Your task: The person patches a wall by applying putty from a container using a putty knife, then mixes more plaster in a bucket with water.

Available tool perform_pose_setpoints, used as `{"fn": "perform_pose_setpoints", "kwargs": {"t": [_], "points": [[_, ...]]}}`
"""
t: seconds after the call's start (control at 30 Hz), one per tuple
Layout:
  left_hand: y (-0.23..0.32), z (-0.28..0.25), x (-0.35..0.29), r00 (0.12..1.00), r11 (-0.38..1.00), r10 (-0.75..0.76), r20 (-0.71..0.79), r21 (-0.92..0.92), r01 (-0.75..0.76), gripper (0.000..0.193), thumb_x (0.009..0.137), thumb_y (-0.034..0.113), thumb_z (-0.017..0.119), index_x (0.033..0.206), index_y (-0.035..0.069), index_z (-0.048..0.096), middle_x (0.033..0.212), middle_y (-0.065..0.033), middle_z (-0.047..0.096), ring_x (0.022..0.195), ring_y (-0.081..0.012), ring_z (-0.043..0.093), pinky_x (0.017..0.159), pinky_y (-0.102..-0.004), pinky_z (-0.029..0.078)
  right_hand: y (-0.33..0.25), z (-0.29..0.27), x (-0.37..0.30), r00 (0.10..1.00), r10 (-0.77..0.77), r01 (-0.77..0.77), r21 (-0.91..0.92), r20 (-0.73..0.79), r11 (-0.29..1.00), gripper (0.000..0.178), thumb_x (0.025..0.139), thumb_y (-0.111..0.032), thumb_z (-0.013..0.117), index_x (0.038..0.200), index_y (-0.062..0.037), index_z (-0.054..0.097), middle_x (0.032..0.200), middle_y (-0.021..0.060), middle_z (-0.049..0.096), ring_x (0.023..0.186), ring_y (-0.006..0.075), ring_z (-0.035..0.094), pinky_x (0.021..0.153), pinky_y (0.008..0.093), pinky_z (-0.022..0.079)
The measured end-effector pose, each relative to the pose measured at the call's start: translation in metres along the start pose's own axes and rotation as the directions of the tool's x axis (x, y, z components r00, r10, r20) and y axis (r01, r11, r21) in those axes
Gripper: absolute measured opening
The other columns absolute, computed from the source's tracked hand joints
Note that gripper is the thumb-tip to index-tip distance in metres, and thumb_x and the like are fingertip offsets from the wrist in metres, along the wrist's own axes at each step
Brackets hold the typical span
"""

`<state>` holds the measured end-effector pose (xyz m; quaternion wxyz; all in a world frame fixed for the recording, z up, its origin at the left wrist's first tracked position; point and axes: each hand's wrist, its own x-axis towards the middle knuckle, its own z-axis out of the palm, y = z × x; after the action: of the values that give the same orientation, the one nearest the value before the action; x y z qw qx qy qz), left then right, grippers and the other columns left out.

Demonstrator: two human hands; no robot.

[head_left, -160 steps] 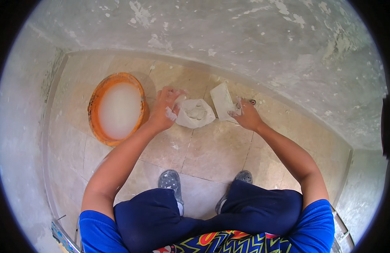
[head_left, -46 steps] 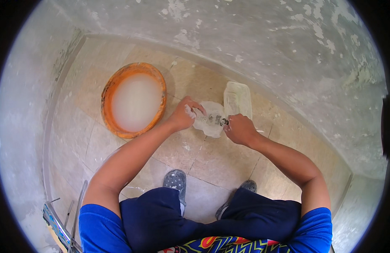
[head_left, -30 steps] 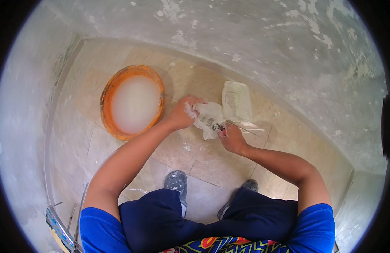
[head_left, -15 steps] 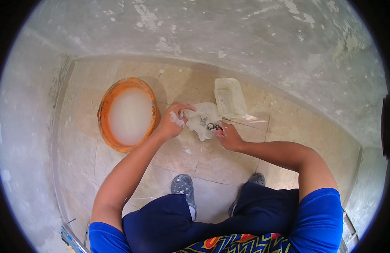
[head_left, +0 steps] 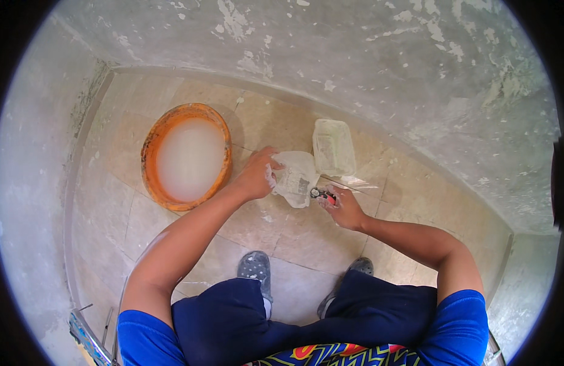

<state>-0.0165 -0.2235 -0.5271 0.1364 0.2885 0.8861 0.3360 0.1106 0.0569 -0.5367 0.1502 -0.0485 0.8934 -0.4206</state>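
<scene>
A crumpled, whitish translucent plastic piece [head_left: 294, 177], perhaps a bag, is above the tiles in front of me. My left hand [head_left: 259, 174], smeared white, grips its left edge with the fingers closed. Close to its right edge, my right hand [head_left: 346, 208] is closed around a small tool [head_left: 324, 196] with a red and black body and a metallic end. The tool's exact kind cannot be made out. Just beyond the plastic piece stands a rectangular, white-smeared plastic container [head_left: 334, 146].
An orange basin [head_left: 151, 174] of cloudy white liquid stands at left. Grey walls [head_left: 331, 49] with white patches rise at the far side and both sides of the beige tiled floor [head_left: 233, 235]. A metal-framed object [head_left: 93, 338] shows at lower left. My feet wear grey clogs [head_left: 256, 268].
My right hand with the tool has shifted right and nearer to me, away from the middle of the plastic piece. The plastic now looks flatter, still in my left hand.
</scene>
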Motion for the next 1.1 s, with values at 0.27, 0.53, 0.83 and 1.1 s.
{"fn": "perform_pose_setpoints", "kwargs": {"t": [0.27, 0.53, 0.83, 1.1], "points": [[0.023, -0.012, 0.002, 1.0, 0.997, -0.01, 0.029, 0.083, 0.008, 0.041, 0.082, -0.003, 0.062, 0.112, 0.014, 0.083, 0.147, -0.0183, 0.056, 0.129, -0.0441, 0.049, 0.117, -0.0491, 0.041, -0.003, -0.007, -0.003, 0.998, -0.059, 0.059, -0.004, -0.021, 0.998, 0.028, 0.104, -0.027, 0.066, 0.116, -0.0025, 0.07, 0.088, 0.0207, 0.067, 0.078, 0.0346, 0.061, 0.076, 0.0428, 0.051], [0.005, -0.008, 0.006, 0.996, 0.994, -0.017, -0.084, -0.111, 0.007, 0.033, 0.081, -0.003, 0.064, 0.1, 0.017, 0.082, 0.128, -0.0129, 0.065, 0.123, -0.0349, 0.055, 0.107, -0.0461, 0.046, -0.016, -0.019, -0.011, 0.995, 0.092, -0.095, 0.064, 0.042, 0.993, 0.028, 0.103, -0.026, 0.068, 0.117, -0.0015, 0.068, 0.088, 0.02, 0.067, 0.074, 0.0306, 0.06, 0.072, 0.0405, 0.051], [0.013, -0.014, 0.006, 0.986, 0.97, -0.163, -0.013, -0.186, 0.158, 0.027, 0.09, 0.005, 0.061, 0.106, 0.015, 0.08, 0.113, -0.0125, 0.062, 0.106, -0.027, 0.06, 0.098, -0.0378, 0.051, -0.025, -0.034, -0.03, 0.999, -0.006, 0.009, 0.063, -0.046, 0.998, 0.03, 0.102, -0.023, 0.07, 0.12, 0.0011, 0.067, 0.092, 0.0183, 0.069, 0.078, 0.0253, 0.063, 0.076, 0.0369, 0.053], [0.025, -0.009, 0.02, 0.951, 0.888, -0.308, -0.01, -0.361, 0.284, 0.019, 0.094, 0.008, 0.063, 0.104, 0.015, 0.078, 0.126, -0.0162, 0.062, 0.12, -0.0325, 0.062, 0.104, -0.041, 0.05, -0.008, -0.056, -0.035, 0.974, -0.029, 0.058, 0.124, -0.224, 0.991, 0.027, 0.102, -0.018, 0.072, 0.121, 0.0013, 0.069, 0.087, 0.0126, 0.069, 0.077, 0.0176, 0.059, 0.074, 0.0329, 0.051]]}}
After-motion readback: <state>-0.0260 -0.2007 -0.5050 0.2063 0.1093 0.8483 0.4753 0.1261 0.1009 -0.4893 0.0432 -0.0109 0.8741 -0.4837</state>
